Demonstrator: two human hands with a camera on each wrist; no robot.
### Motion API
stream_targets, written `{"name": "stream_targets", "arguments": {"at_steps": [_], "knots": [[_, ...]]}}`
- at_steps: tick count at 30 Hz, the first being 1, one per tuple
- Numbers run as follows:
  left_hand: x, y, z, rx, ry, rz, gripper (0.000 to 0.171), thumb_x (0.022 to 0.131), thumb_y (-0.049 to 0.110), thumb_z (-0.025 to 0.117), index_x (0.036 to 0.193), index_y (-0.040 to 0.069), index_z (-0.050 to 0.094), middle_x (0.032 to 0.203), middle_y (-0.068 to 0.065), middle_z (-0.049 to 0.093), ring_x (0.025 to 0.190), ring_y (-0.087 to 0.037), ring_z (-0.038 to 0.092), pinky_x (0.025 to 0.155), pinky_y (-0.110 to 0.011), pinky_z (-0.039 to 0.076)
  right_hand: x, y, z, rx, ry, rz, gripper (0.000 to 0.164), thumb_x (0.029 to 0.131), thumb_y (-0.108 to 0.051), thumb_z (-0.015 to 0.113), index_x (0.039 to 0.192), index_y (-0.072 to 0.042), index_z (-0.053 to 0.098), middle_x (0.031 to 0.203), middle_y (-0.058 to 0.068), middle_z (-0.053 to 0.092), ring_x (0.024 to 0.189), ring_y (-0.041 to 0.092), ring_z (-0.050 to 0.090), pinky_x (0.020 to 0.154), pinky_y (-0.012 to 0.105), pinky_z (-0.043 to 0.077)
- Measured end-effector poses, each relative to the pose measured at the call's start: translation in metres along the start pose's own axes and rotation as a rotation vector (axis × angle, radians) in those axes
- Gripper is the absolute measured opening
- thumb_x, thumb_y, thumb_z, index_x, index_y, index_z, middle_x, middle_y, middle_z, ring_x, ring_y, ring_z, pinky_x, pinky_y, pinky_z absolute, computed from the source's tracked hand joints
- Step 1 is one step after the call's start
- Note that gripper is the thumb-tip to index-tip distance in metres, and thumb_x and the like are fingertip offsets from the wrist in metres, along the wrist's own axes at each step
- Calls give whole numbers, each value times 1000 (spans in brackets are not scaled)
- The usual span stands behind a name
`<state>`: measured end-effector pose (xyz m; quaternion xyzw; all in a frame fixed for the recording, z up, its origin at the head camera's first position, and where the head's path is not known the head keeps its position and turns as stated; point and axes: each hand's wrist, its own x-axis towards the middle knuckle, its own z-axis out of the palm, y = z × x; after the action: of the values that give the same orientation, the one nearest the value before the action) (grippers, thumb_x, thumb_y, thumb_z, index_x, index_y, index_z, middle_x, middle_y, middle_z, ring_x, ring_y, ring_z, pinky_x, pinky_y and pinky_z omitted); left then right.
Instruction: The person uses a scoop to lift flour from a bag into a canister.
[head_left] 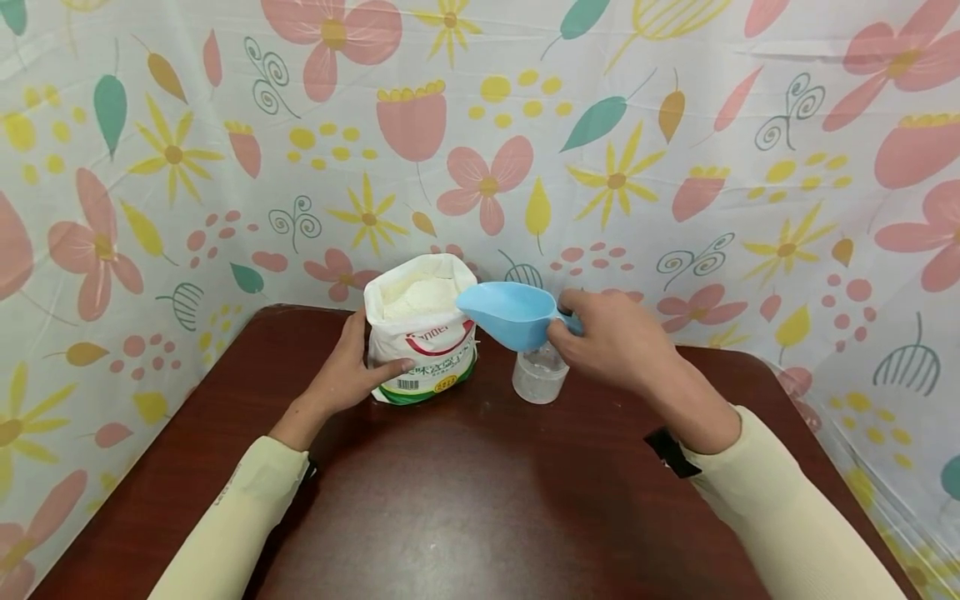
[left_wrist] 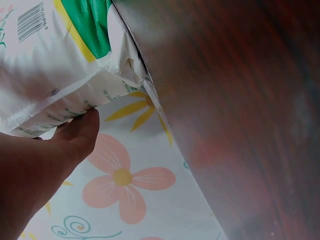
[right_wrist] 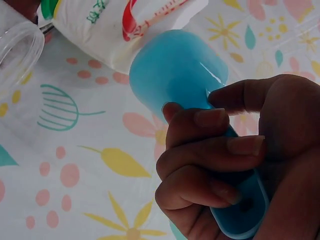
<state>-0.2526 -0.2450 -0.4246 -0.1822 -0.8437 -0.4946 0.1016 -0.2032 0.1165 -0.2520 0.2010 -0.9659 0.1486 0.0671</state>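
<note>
At the middle of the head view, gripping the blue scoop [head_left: 513, 317] by its handle with the right hand [head_left: 613, 335], lip beside the rim of the open bag [head_left: 438, 367] of white powder [head_left: 429, 297] — contact unclear. Clasping that bag on the table [head_left: 465, 500] with the left hand [head_left: 356, 358]. From the left wrist, pressing against the bag's side; could spill powder by squeezing the soft wall too hard. From the right wrist, curled firmly around the handle; could snag the bag's rim or, by dipping too low, topple the clear jar [head_left: 540, 383] beneath.
</note>
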Motion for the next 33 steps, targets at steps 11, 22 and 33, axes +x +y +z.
{"name": "stream_targets", "arguments": {"at_steps": [11, 22, 33], "knots": [[0, -2, -2, 24, -22, -57, 115, 86, 46, 89, 169, 33, 10, 162, -8, 27, 148, -29, 30, 118, -66, 34, 9, -8, 3, -34, -20, 2, 17, 98, -24, 56, 88, -11, 60, 61, 3, 44, 56, 20, 46, 54, 34, 36], [0, 3, -2, 8, -9, -32, 115, 86, 37, 91, 170, 24, 14, 160, -7, 29, 146, -28, 31, 118, -65, 33, 21, -14, 4, -71, -55, -11, 24, 95, -20, 54, 72, -13, 51, 59, 2, 44, 54, 21, 50, 54, 34, 40], [1, -5, -3, 21, -11, -21, 117, 85, 41, 91, 170, 28, 12, 160, -6, 28, 146, -25, 31, 118, -63, 35, 30, -23, 2, -124, -97, -16, 22, 91, -18, 52, 69, -13, 53, 62, 3, 51, 55, 20, 51, 51, 33, 39]]}}
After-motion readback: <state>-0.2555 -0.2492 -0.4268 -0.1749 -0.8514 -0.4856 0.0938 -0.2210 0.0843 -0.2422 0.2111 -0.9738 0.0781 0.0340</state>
